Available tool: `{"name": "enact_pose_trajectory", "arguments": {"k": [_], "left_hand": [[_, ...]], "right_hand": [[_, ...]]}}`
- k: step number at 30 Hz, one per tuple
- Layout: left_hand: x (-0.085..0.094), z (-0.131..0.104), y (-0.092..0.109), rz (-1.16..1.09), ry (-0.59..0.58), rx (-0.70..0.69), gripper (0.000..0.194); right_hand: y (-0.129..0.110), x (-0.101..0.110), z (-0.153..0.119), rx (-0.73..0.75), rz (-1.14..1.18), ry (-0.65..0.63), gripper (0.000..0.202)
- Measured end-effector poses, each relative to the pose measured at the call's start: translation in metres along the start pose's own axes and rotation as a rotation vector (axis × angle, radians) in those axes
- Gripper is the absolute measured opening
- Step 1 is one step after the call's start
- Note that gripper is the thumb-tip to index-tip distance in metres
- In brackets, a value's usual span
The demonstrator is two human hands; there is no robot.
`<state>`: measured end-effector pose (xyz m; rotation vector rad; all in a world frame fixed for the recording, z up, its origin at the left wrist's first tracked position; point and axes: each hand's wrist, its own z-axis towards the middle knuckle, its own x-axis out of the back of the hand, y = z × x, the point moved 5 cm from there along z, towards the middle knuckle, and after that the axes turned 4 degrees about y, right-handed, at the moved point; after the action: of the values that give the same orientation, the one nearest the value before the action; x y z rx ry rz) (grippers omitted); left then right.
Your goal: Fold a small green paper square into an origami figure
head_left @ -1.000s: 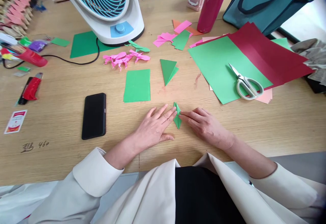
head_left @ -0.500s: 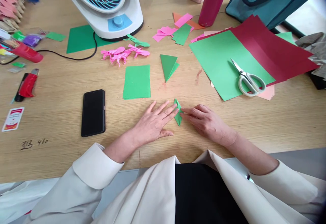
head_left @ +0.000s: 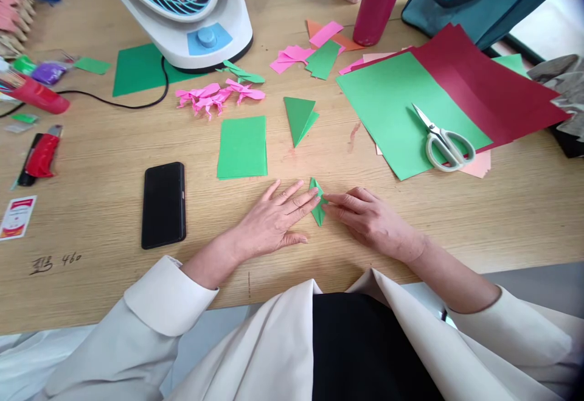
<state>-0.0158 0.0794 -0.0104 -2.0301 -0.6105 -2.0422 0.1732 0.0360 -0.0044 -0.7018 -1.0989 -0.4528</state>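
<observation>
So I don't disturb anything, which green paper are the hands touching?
The small narrow diamond; only this one has left hand and right hand on it.

Two hands (head_left: 278,218), one phone (head_left: 163,205), one fan (head_left: 219,30), one bottle (head_left: 380,5)

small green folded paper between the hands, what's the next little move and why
Probably press the right fingertips along the edge of the small green folded paper to sharpen its crease: the left hand lies over one side, seemingly steadying it, and the right hand is already at the opposite edge.
</observation>
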Motion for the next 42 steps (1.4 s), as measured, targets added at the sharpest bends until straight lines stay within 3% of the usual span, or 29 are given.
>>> {"name": "enact_pose_trajectory", "arguments": {"k": [16,27,34,42], "left_hand": [[0.001,-0.001,-0.006,-0.086,0.068,-0.098,0.078],[0.006,-0.001,-0.009,-0.137,0.039,-0.135,0.075],[0.008,-0.002,-0.008,-0.107,-0.04,-0.169,0.074],[0.016,0.0,-0.008,-0.115,-0.071,-0.214,0.075]], "right_hand": [[0.001,0.006,0.0,0.007,0.088,-0.02,0.041],[-0.003,0.009,-0.002,0.003,0.073,-0.057,0.04],[0.0,0.008,-0.003,0.017,0.069,-0.07,0.043],[0.002,0.007,-0.002,0.009,0.058,-0.091,0.035]]}}
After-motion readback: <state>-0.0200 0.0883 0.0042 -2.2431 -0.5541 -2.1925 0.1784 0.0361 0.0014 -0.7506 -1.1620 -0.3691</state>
